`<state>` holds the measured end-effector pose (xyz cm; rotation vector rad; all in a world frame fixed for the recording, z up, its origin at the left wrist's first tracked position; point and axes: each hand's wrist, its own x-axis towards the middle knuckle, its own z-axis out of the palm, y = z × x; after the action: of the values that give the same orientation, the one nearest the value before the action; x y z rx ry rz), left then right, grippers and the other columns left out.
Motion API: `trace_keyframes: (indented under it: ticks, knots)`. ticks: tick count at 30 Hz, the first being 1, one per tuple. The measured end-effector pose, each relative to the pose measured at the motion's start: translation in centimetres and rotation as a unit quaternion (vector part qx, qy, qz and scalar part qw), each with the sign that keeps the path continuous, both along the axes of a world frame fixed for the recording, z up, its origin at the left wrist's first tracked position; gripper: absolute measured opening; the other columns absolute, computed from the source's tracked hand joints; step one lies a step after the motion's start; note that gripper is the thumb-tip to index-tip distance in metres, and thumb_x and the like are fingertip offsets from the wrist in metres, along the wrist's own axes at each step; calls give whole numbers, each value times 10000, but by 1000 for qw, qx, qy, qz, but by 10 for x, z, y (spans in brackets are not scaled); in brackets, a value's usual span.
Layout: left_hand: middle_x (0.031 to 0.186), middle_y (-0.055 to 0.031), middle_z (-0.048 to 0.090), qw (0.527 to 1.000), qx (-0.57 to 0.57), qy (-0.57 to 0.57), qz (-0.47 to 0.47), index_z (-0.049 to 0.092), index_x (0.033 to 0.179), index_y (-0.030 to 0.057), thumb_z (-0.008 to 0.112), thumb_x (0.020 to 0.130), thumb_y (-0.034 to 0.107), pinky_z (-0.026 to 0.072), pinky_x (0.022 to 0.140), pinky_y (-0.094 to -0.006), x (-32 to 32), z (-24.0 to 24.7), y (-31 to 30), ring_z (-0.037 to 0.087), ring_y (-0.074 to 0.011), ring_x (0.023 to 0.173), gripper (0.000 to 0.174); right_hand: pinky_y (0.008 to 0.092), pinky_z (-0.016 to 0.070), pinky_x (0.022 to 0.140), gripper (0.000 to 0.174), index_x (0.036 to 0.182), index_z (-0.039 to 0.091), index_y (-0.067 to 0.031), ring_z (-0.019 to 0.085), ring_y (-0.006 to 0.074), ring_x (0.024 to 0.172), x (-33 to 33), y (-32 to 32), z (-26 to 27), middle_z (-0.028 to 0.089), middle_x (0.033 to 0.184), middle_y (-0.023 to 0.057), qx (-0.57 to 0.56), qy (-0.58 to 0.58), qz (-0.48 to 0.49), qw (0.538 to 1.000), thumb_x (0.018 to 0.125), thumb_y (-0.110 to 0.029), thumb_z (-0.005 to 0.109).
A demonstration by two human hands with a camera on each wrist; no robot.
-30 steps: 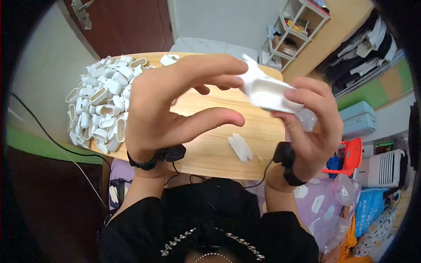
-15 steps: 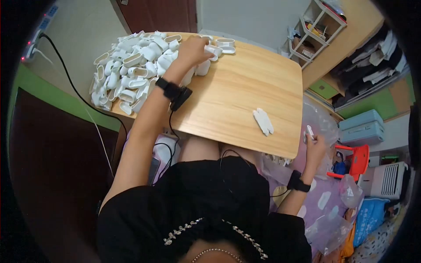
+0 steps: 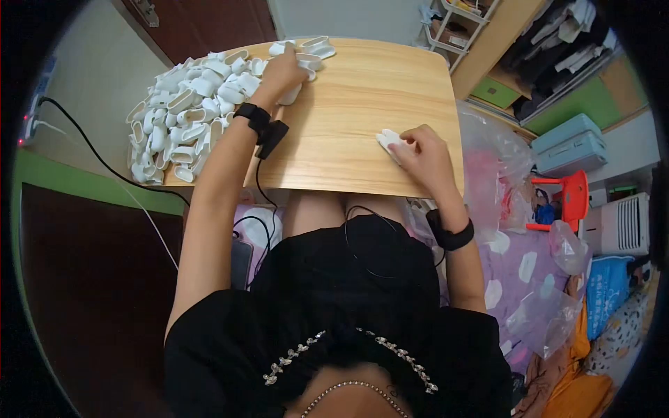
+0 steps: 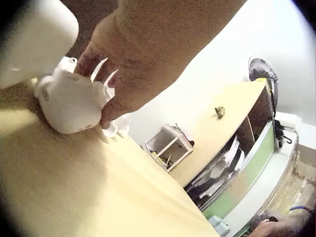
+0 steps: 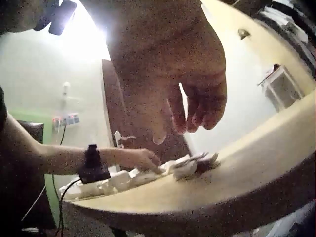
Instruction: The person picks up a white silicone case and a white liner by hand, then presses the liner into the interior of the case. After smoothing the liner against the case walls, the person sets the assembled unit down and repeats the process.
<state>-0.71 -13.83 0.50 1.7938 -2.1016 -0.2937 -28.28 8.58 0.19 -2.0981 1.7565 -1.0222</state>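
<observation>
A large heap of white, hollow earphone-case covers covers the left part of the wooden table. At the heap's far right edge my left hand reaches in, thumb and fingers around a white case cover. Its thin rims show between them in the left wrist view, behind another nearer cover. Over at the right, my right hand hovers by a small stack of flat white pieces. In the right wrist view its fingers bend loosely above the stack, holding nothing.
A clear plastic bag hangs open beside the table's right edge. A red stool and blue boxes stand farther right. A black cable runs from the left wrist camera past the table's front edge.
My right hand first held up a white cover, then carried it beyond the table's right side, and is now back over the flat stack without it. My left hand went from midair to the heap.
</observation>
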Motion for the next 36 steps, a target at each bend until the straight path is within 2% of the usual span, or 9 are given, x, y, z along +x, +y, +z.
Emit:
trace_keyframes:
  ticks: [4,10,16,20,23,26,29,34,36]
  knots:
    - [1040,-168,652,991,-25,20,-130,486,1186,48,782,681,205,488,844,-401,0,-8,9,604,-361,1016,606,386,486,767,257,879,647,-17,576,316,870,8,-3,-11,570,881,136,21,54,8,998,696,-167,748]
    - [1019,-158,657,974,-53,6,-218,561,1135,39,769,730,217,490,825,-387,-4,-6,8,620,-319,974,489,393,484,803,244,882,647,-11,566,324,913,9,-27,-16,577,929,139,2,51,76,996,690,-126,743]
    - [984,-113,659,958,-67,238,-143,599,1052,-12,790,753,215,517,718,-274,-20,30,30,639,-150,850,422,387,487,803,223,899,661,-26,590,316,912,29,-120,-9,605,938,127,3,142,126,982,719,-137,734]
    - [996,-101,656,878,-90,442,-163,579,1078,-7,768,786,142,521,680,-242,-17,39,43,633,-135,839,379,408,500,764,167,853,673,-19,609,327,834,40,-141,8,614,881,136,52,199,127,970,768,-163,683]
    - [1012,-101,657,860,-80,490,-118,553,1119,-1,741,811,115,527,685,-251,-12,54,55,641,-141,866,379,423,518,742,109,797,657,3,614,350,804,38,-142,-3,601,851,175,-13,209,138,968,765,-100,638]
    - [1030,-125,656,844,-97,510,-135,541,1147,1,696,849,87,533,684,-255,-13,56,46,651,-164,926,346,432,518,737,108,742,646,18,615,353,811,41,-139,-3,597,846,183,4,194,101,976,769,-84,624]
    - [1047,-146,650,837,-104,516,-151,540,1149,-9,671,864,63,553,740,-280,-23,64,37,654,-189,944,322,440,520,725,112,719,642,19,614,363,806,38,-138,-9,592,842,183,-86,187,99,974,771,-77,616]
    - [1047,-143,643,815,-132,539,-165,551,1117,-21,677,848,26,562,817,-304,-42,69,35,649,-197,943,301,397,499,698,126,768,678,27,600,341,731,27,-142,-3,622,809,154,47,117,111,986,757,-98,661]
    - [1023,-141,648,755,-145,604,-209,563,1073,-42,724,805,30,562,783,-281,-51,75,37,653,-184,915,320,383,505,699,128,808,695,17,617,333,735,21,-145,3,637,810,171,88,86,132,984,764,-97,655]
